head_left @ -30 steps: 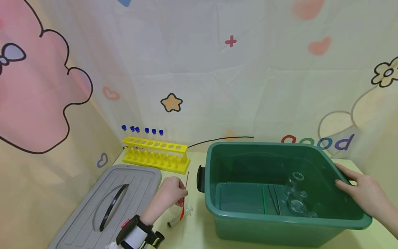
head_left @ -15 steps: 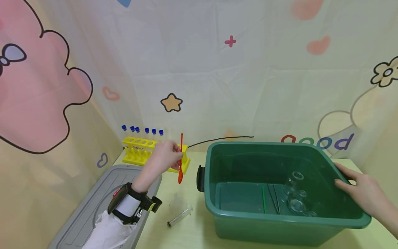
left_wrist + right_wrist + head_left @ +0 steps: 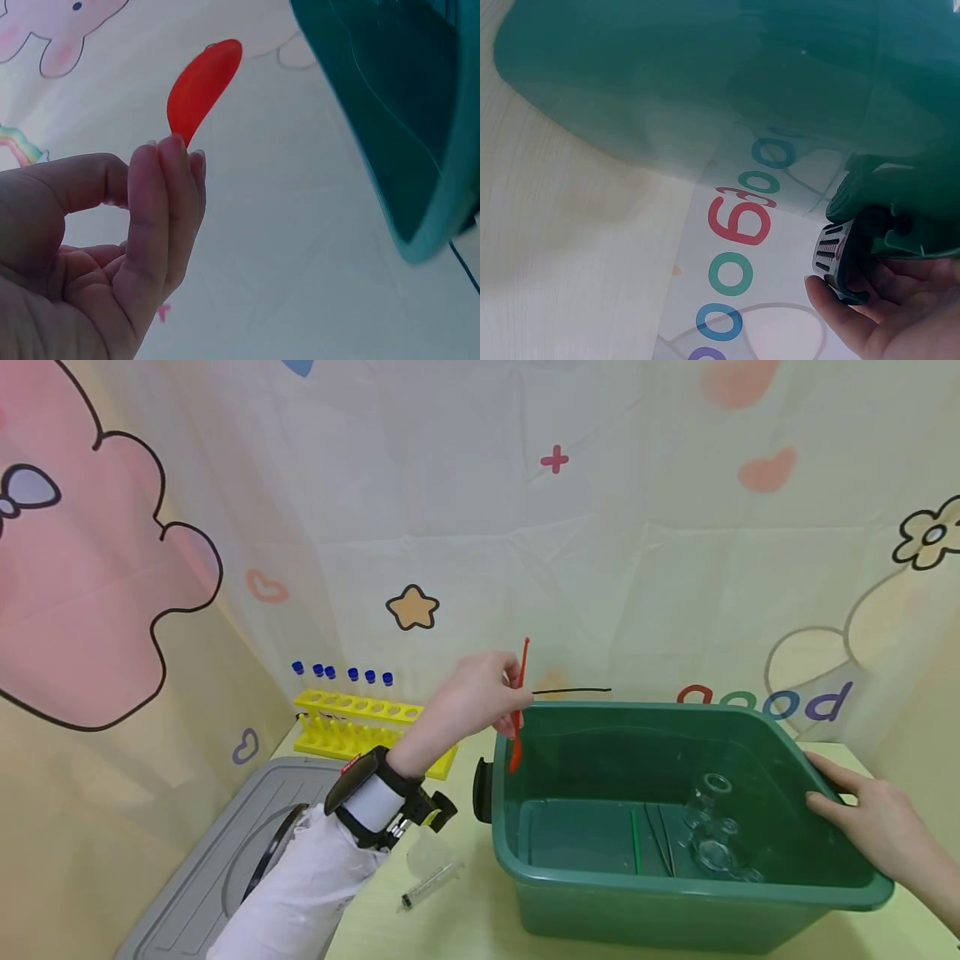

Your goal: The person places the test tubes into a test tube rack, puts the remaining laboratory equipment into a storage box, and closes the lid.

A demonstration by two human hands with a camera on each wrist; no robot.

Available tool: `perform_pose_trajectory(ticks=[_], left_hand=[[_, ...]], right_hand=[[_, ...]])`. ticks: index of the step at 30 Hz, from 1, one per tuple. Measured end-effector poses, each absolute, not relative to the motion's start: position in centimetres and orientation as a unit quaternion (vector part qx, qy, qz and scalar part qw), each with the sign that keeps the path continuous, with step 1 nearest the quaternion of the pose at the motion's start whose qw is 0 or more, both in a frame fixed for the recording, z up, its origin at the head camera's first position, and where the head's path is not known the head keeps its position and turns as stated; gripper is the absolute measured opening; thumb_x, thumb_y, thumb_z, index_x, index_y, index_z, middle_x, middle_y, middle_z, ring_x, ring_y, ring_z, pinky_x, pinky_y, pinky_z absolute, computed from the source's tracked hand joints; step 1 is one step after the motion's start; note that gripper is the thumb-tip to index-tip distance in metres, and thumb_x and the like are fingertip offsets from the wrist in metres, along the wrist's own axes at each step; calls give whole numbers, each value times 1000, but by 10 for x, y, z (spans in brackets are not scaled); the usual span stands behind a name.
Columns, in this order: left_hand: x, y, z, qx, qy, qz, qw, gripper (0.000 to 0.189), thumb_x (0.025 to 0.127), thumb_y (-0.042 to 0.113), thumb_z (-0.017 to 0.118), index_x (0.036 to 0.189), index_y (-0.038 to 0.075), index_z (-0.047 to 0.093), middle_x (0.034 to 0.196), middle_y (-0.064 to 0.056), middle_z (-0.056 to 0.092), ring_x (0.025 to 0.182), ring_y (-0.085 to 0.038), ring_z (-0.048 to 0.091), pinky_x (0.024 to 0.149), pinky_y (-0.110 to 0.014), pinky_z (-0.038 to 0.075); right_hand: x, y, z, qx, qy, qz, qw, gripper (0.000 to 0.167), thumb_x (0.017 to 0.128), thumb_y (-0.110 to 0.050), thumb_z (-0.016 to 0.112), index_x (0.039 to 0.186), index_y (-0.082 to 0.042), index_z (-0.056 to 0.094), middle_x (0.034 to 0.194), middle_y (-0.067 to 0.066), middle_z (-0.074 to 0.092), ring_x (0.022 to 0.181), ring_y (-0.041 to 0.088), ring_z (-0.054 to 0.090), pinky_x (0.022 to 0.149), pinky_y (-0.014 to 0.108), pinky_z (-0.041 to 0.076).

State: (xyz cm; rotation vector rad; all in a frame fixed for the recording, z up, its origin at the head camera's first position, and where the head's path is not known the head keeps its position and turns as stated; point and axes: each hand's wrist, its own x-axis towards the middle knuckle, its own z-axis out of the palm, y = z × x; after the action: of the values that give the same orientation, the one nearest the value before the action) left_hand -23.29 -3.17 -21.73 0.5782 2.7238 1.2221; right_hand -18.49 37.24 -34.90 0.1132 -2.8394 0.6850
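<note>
My left hand (image 3: 483,697) pinches a slim red spoon (image 3: 516,753) by its handle, bowl down, at the left rim of a large green bin (image 3: 675,897). In the left wrist view the spoon's bowl (image 3: 206,82) shows past the fingertips. At the bin's other end my right hand (image 3: 873,818) grips the rim, with the thumb on the inner side. The right wrist view shows its fingers beside a black clip handle (image 3: 840,259). On the bin's floor lie a green stick (image 3: 636,843), tweezers (image 3: 666,847) and clear glassware (image 3: 716,852).
A syringe (image 3: 431,887) lies on the table near a faint clear round item (image 3: 426,853). Behind them stands a yellow test tube rack (image 3: 360,735) with several blue-capped tubes. A grey lid (image 3: 202,877) is at the left, partly under my left forearm.
The red spoon has risen from beside the syringe and moved right to the bin's left rim in my left hand. My right hand stays on the rim.
</note>
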Motion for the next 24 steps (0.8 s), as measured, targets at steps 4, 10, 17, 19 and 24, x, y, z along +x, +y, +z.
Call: perform_pose_trajectory(ticks=[4, 10, 17, 19, 24], left_hand=[[-237, -8, -220, 214, 872, 433, 84, 13, 87, 4, 57, 80, -2, 48, 64, -12, 63, 50, -20, 61, 53, -26, 49], [-247, 27, -234, 217, 866, 432, 125, 14, 86, 0, 55, 74, -3, 48, 60, -12, 60, 48, -18, 60, 52, -24, 49], [-263, 60, -261, 228, 884, 375, 161, 23, 85, 3, 60, 63, -2, 55, 53, -8, 57, 44, -13, 58, 49, -20, 45], [-267, 69, -271, 233, 898, 336, 162, 23, 83, 5, 64, 62, -1, 56, 54, -7, 57, 45, -12, 56, 47, -20, 43], [-287, 90, -306, 198, 922, 275, 188, 16, 78, 10, 72, 69, 1, 63, 61, -6, 60, 54, -14, 58, 51, -25, 45]], right_hand=[[-186, 371, -346, 40, -965, 232, 115, 53, 90, -15, 55, 130, 12, 33, 111, 44, 39, 93, 56, 42, 66, 59, 37], [-187, 370, -347, 45, -964, 234, 114, 54, 90, -17, 55, 130, 12, 33, 111, 44, 40, 93, 56, 42, 66, 58, 37], [-188, 370, -348, 51, -964, 237, 112, 54, 90, -16, 55, 130, 13, 33, 111, 44, 41, 92, 56, 43, 65, 58, 38], [-188, 370, -348, 50, -963, 238, 114, 53, 90, -15, 56, 129, 13, 33, 111, 44, 41, 92, 56, 43, 65, 58, 38], [-187, 368, -345, 46, -965, 234, 109, 53, 90, -16, 55, 129, 13, 33, 110, 43, 41, 93, 56, 43, 66, 58, 37]])
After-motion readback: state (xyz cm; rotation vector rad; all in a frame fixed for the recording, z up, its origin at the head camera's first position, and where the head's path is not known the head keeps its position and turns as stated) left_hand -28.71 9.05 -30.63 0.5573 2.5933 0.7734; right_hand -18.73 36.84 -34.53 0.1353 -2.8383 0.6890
